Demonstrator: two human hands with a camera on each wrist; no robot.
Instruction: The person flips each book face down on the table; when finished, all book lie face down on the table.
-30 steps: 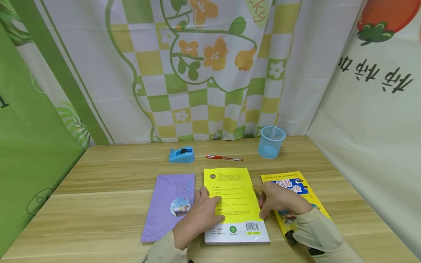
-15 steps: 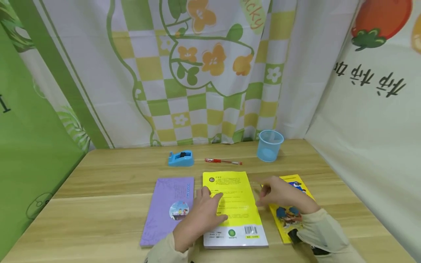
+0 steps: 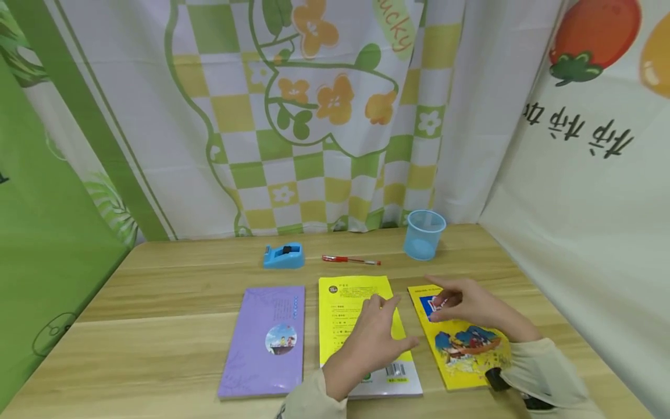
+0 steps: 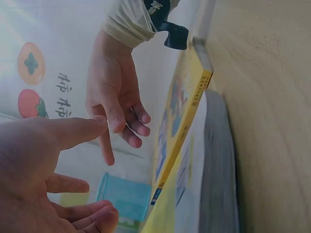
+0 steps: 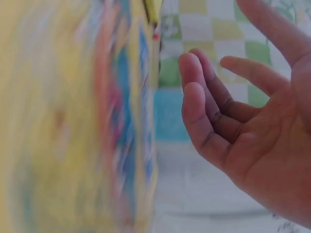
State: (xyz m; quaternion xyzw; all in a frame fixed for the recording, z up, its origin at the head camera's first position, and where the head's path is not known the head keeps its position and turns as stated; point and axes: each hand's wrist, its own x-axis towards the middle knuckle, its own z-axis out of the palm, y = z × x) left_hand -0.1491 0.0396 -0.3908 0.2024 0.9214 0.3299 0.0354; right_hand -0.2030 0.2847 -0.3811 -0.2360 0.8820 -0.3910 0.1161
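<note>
My left hand (image 3: 369, 343) is over the middle book (image 3: 342, 317), which lies with its yellow and white back cover up. Its thumb and fingers are spread and hold nothing; in the left wrist view they appear above the cover. My right hand (image 3: 473, 305) hovers over the upper part of the yellow illustrated book (image 3: 463, 372) on the right. Its fingers are loosely bent and grip nothing, apart from the cover in the right wrist view. A purple book (image 3: 251, 349) lies on the left, touched by neither hand.
Behind the books on the wooden table (image 3: 157, 326) are a blue tape dispenser (image 3: 284, 256), a red pen (image 3: 350, 260) and a translucent blue cup (image 3: 423, 238). A patterned curtain (image 3: 225, 145) hangs along the back edge. A thin dark cable (image 3: 44, 337) shows at far left.
My left hand has moved right across the middle book from its left edge. My right hand has left that book's right edge and moved right over the illustrated book.
</note>
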